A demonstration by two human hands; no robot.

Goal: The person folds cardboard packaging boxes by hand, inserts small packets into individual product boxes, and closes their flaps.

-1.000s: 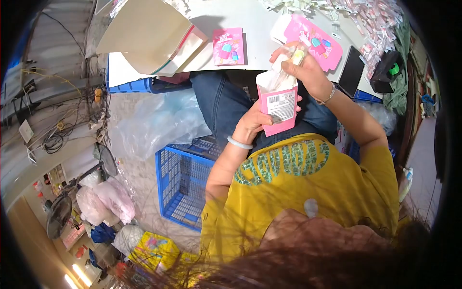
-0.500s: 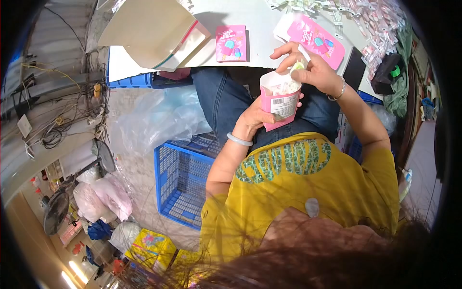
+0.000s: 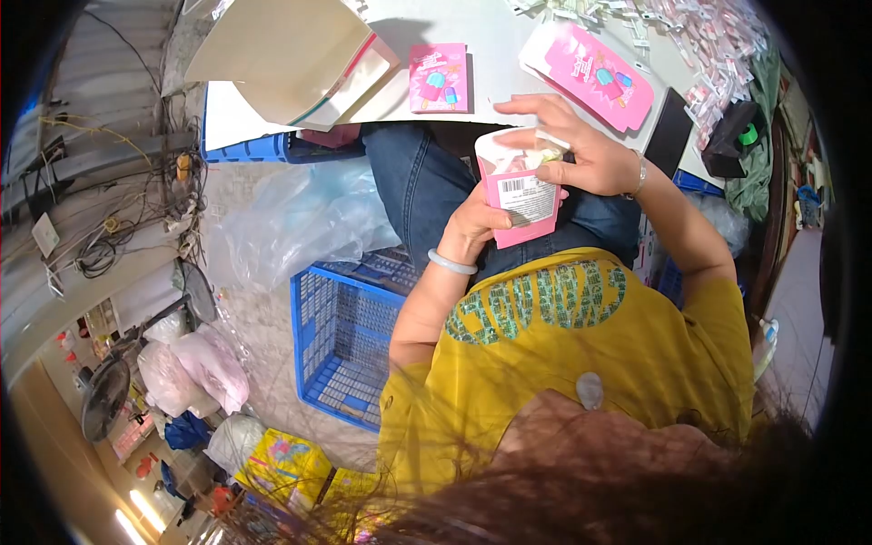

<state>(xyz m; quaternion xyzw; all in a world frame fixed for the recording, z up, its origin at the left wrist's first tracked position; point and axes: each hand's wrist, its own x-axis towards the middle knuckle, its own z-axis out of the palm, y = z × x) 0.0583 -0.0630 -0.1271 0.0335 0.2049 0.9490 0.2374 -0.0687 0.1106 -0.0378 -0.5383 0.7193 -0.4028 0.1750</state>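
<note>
My left hand [image 3: 480, 218] is wrapped around a pink carton [image 3: 529, 207] with a white barcode label, holding it upright with its top flap raised. Small white and pink packets [image 3: 516, 165] show inside the carton's mouth. At that mouth, my right hand [image 3: 581, 150] has a small white and pale-green packet [image 3: 545, 156] between thumb and fingers, its lower part in the carton. The other right fingers stretch over the raised flap. Beyond the hands, a pink box with ice-pop pictures [image 3: 439, 79] and a flat pink carton [image 3: 595, 77] lie on the white table.
A heap of small wrapped packets [image 3: 708, 45] covers the table's far right. An open cardboard box [image 3: 282, 54] stands at the left. On the floor are a blue plastic crate [image 3: 341, 345] and clear plastic bags [image 3: 291, 218]. A dark block [image 3: 666, 132] sits at the table edge.
My right hand has lowered the small packet into the carton's mouth. The carton has shifted slightly left, and its raised flap shows more. My left hand keeps its hold.
</note>
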